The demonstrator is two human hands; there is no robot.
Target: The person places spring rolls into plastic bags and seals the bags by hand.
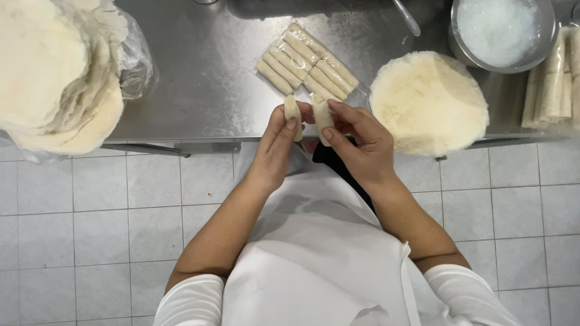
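I read this as the separating step: left hand (279, 137) pinches one pale stick (293, 109), right hand (357, 142) another stick (322, 113), just over the counter edge (199, 130). Next I'd need the round wrapper (429, 99) beside them

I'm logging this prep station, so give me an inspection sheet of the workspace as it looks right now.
Surface: steel counter, floor tiles below.
Job's things: pale stick in left hand; second stick in right hand; opened pack of sticks just beyond.
Clutter: round wrapper stack, bagged wrapper pile, metal bowl of white filling, finished rolls.
Grip: each hand pinches one stick.
Cables: nothing seen.
Surroundings: white apron.
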